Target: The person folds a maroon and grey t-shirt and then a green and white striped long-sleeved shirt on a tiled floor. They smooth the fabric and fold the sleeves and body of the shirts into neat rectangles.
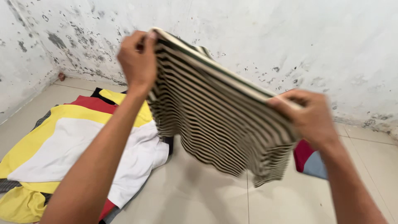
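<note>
Holding striped garment (pixel 219 120) aloft: left hand (pixel 137 62) and right hand (pixel 309 118) each pinch its top edge. Yellow-white clothes pile (pixel 70 145) lies left; bare tiled floor (pixel 199 195) beneath, wall (pixel 290 37) close behind.

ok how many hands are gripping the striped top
2. The left hand pinches the upper left corner of the striped top, raised near the wall; the right hand grips its lower right end. No other hands show.

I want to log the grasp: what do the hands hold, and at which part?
Both hands hold one striped garment in the air by its folded top edge: left hand at one end, right hand at the other.
</note>
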